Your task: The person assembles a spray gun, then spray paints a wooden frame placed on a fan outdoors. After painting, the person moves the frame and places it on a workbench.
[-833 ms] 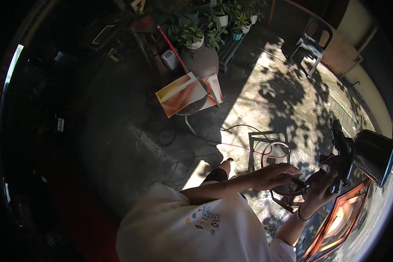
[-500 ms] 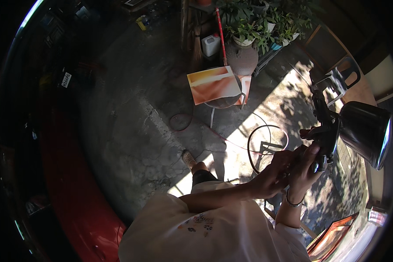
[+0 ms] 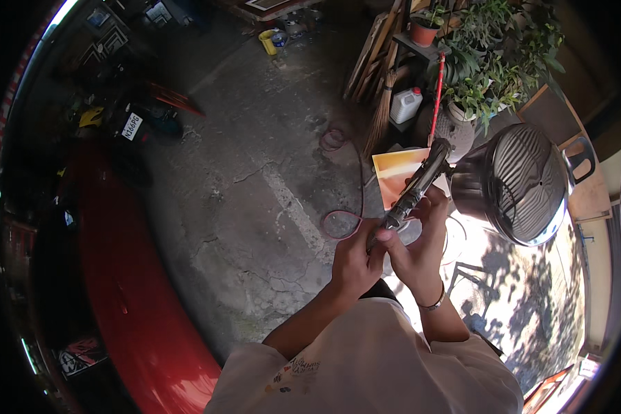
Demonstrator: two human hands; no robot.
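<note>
A metal spray gun is held up in front of me, tilted, with its big shiny cup sticking out to the right. My right hand is closed on the gun, its thumb against the near end and its fingers partly hidden behind the body. At that same near end, my left hand pinches the gun with curled fingers; the exact part between them is hidden. Beyond the gun lies an orange, yellow and white painted panel, partly covered by the gun and right hand.
A reddish hose runs over the concrete floor. A red car stands at left. Farther off are a broom, a white jug, potted plants and a yellow container. A chair stands at right.
The spray gun has come from the far right toward the middle and turned, so the cup's ridged round face shows. Both hands moved left with it. My view has shifted left.
</note>
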